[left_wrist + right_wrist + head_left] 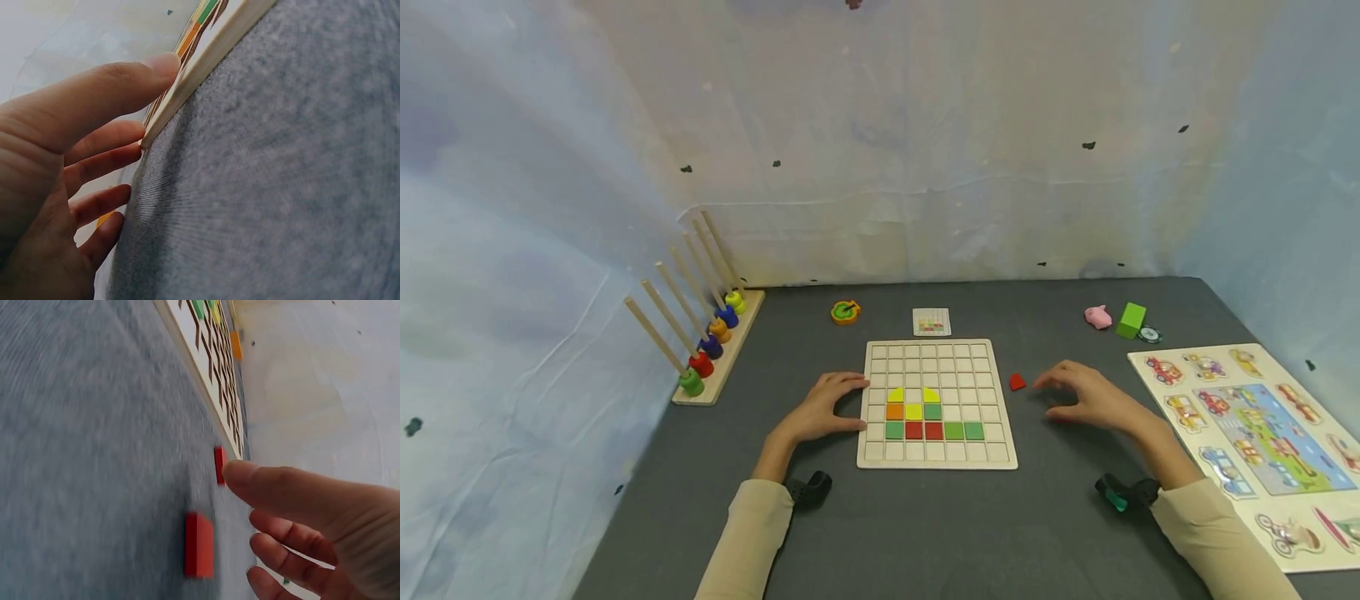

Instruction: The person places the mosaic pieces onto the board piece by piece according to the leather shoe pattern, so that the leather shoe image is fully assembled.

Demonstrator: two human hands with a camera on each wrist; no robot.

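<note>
A wooden grid board [936, 457] lies in the middle of the dark mat, with yellow, orange, green and red tiles [923, 412] set in its lower rows. My left hand [850, 406] rests against the board's left edge, thumb [125, 78] and fingers touching the rim [206, 59]. My right hand [1048, 398] hovers over the mat right of the board, fingers loosely spread and holding nothing. A small red tile [1017, 382] lies just beyond its fingertips. In the right wrist view, that red tile [220, 464] sits past the thumb [275, 487], and a second red tile [199, 545] lies below the hand.
A peg rack with coloured rings [707, 350] stands at the left. Behind the board lie a pattern card [931, 322] and an orange-green round toy [846, 312]. A pink pig [1097, 317], a green block [1131, 320] and a vehicle puzzle [1255, 442] sit at the right.
</note>
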